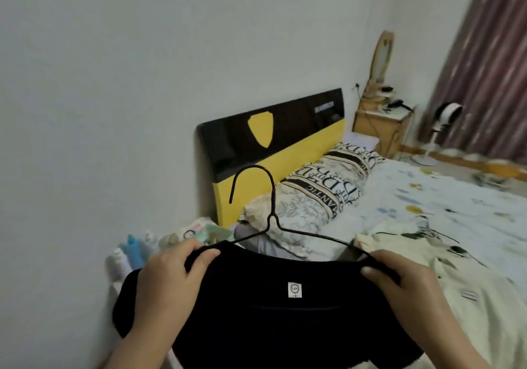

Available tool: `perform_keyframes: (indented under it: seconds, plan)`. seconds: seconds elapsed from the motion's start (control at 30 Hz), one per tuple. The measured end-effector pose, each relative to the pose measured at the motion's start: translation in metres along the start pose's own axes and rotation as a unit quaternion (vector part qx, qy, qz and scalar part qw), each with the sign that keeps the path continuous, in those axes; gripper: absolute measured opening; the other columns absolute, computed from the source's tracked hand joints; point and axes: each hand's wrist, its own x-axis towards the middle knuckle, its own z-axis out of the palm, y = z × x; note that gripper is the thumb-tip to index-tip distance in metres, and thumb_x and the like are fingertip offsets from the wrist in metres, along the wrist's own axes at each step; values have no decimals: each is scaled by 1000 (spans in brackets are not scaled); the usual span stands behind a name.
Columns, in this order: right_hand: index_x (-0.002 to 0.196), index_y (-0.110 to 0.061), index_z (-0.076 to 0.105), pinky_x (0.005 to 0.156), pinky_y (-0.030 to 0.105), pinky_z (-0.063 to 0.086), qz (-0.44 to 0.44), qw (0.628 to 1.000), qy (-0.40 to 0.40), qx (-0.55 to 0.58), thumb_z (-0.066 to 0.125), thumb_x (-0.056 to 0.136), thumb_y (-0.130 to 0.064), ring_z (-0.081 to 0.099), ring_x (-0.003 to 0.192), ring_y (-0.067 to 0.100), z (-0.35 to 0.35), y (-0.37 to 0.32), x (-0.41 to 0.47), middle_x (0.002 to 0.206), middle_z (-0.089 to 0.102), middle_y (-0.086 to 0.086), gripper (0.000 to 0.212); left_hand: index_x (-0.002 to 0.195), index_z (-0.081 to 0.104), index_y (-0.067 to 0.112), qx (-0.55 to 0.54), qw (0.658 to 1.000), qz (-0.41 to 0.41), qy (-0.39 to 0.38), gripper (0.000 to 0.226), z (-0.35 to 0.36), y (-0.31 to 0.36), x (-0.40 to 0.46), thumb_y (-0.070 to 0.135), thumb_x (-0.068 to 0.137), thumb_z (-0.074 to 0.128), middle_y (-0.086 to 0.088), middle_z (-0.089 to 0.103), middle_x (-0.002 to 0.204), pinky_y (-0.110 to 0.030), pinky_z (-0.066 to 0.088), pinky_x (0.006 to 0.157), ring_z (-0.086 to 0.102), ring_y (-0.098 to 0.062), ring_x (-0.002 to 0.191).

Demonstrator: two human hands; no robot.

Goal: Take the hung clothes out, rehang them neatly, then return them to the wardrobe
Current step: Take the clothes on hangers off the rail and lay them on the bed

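A black top [273, 317] with a small white neck label hangs on a thin black wire hanger [271, 194], held up in front of me over the bed's near corner. My left hand [168, 280] grips the top's left shoulder, thumb over the fabric at the hanger's arm. My right hand [405, 283] grips the right shoulder the same way. The hanger's hook stands up above the neckline. A cream patterned garment [445, 260] lies spread on the bed to the right. No wardrobe is in view.
The bed [456, 197] with a floral sheet fills the right side, with pillows [322, 191] against a black and yellow headboard [273, 137]. A bedside cabinet [382, 123], a fan [445, 117] and curtains stand beyond. Bottles [134, 249] sit low by the left wall.
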Motion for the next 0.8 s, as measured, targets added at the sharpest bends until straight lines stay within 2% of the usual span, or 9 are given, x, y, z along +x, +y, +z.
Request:
perform_keyframes:
  seconds: [0.1,0.2,0.23,0.3,0.37,0.53,0.67,0.73,0.8]
  plan:
    - [64,-37,57,65,7,40,45,998,25,-21,72,76,-6,57,70,-7,-38,41,-5,61,62,-20,36,71,69,16,-44,997,32,-58,8,50,39,8,21,74,75,3,60,58,-22,35,51,57,-26,59]
    - [64,-38,58,68,17,42,89,994,56,-36,71,79,-9,60,72,1,-78,83,-7,67,65,-17,35,71,70,22,-89,988,60,-110,6,101,83,14,24,76,73,18,47,52,-15,35,55,48,-9,55]
    - [65,-37,59,70,23,44,103,992,58,-42,70,80,-11,60,74,3,-91,97,-8,70,66,-14,32,70,68,26,-104,984,63,-129,8,118,98,15,25,77,72,17,48,51,-18,36,53,47,-5,55]
    - [69,-33,60,69,27,45,128,989,63,-49,68,82,-12,61,77,7,-117,125,-8,74,67,-9,26,69,61,32,-127,976,61,-168,12,152,130,15,31,79,69,12,55,57,-27,38,53,53,-12,61]
    - [70,-32,60,67,25,44,147,985,73,-57,68,82,-12,61,76,7,-141,153,-7,73,67,-7,25,68,60,31,-142,968,68,-195,14,184,159,13,33,80,67,10,57,61,-31,37,56,54,-18,66]
    - [66,-36,59,67,13,41,191,974,102,-71,70,79,-9,61,73,7,-181,217,-6,68,67,-11,32,62,53,35,-175,946,84,-261,24,253,220,6,32,80,68,8,60,60,-26,38,57,56,-12,65]
    - [63,-36,58,66,16,41,227,964,115,-71,72,77,-3,60,72,4,-197,264,1,63,65,-12,39,61,50,36,-167,933,99,-304,26,305,255,11,33,80,68,9,57,59,-16,34,55,51,-5,63]
    - [62,-39,56,65,15,41,237,959,131,-78,73,75,-1,59,73,-2,-199,284,9,69,65,-21,44,59,47,39,-164,927,110,-320,29,332,269,18,35,81,67,11,56,58,-13,32,54,50,1,62]
    - [62,-42,55,66,11,40,256,952,149,-80,73,75,-1,61,72,0,-200,303,20,71,65,-26,47,59,46,42,-159,923,120,-330,30,361,282,28,38,81,66,13,57,58,-11,31,54,50,3,61]
